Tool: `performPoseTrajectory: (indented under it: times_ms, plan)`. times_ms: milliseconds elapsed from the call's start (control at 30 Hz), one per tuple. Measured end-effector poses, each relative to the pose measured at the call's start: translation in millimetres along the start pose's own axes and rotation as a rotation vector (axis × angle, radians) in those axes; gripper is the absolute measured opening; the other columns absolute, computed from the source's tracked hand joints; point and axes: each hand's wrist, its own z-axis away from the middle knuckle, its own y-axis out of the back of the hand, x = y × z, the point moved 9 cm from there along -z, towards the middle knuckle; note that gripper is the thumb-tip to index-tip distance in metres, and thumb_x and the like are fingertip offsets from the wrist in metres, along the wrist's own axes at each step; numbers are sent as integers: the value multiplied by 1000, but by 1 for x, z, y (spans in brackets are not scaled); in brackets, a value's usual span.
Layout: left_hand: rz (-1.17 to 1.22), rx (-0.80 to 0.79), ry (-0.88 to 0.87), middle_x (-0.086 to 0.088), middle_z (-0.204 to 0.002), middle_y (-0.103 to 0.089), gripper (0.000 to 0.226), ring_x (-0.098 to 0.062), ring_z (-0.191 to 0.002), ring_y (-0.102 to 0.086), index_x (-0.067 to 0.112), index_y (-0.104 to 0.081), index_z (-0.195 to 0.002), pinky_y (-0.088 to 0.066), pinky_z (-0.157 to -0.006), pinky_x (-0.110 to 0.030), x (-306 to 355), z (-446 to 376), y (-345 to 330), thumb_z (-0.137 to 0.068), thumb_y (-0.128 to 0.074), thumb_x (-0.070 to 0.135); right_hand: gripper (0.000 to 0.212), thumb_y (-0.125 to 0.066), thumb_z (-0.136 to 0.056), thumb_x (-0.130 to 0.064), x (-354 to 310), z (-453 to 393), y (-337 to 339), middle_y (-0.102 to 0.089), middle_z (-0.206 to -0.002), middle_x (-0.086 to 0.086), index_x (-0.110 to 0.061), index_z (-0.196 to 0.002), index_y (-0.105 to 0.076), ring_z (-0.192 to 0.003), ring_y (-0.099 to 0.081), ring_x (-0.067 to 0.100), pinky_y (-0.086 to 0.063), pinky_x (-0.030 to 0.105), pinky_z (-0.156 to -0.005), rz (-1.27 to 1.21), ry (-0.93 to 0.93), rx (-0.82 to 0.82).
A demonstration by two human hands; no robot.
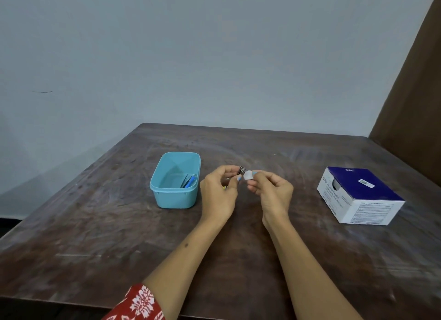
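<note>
Half done, I'd say: left hand [218, 193] pinches a small silver metal nail clipper [242, 170], right hand [274, 191] pinches a white swab pad [248, 176] against it. The teal plastic tub [175, 198] left of the clipper still waits.

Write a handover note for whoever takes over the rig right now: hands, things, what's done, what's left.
Left hand grips a small silver metal nail clipper. Right hand pinches a small white swab pad at the clipper's end, above the worn brown wooden table.
Teal rectangular plastic tub, left of the hands, holds blue-handled tools. Blue-and-white cardboard swab box lies to the right.
Done: pad out and at the clipper.
Left: probably finish wiping, then put the clipper in the tub.
</note>
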Motion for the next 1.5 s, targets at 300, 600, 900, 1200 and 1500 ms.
performPoseTrajectory:
  times_ms: [300, 600, 900, 1200, 1500]
  plan:
    - [64, -37, 38, -1, -88, -69, 25, -10, -82, -68, 11, -67, -96, -59, -76, -35, -5, 1, -5, -80, -63, -8, 20, -70, -72, 8, -6, 3, 4, -69, -66, 5, -12, -71, -72, -60, -64, 11, -55, 26, -63, 53, 41, 28]
    - [72, -66, 65, 3, -88, -69, 32, -2, -77, -66, 14, -67, -98, -58, -75, -28, -10, 0, -9, -79, -63, -10, 26, -72, -67, 3, -8, 2, 10, -72, -66, -5, -21, -75, -66, -70, -68, 9, -55, 37, -83, 89, 78, 88]
    - [101, -99, 88, -3, -89, -71, 24, -17, -83, -69, 10, -68, -96, -58, -79, -39, -17, -1, -14, -79, -66, -6, 25, -75, -68, -3, -10, 5, 5, -72, -63, -4, -21, -80, -61, -57, -67, 10, -56, 31, -69, 127, 89, 40]
    - [159, -75, 135, -8, -92, -72, 23, -21, -87, -70, 13, -68, -96, -59, -75, -34, -22, -2, -10, -81, -65, -4, 18, -62, -77, -5, -21, 15, -8, -72, -64, -2, -22, -74, -67, -63, -68, 16, -56, 31, -64, 191, 189, -60]
    - [198, -62, 155, 1, -82, -71, 35, -11, -73, -70, 27, -68, -87, -58, -66, -24, -22, -2, -5, -81, -64, -7, 13, -76, -71, -3, -20, 15, -12, -74, -70, 3, -16, -75, -72, -70, -70, 19, -57, 36, -72, 179, 171, -117]
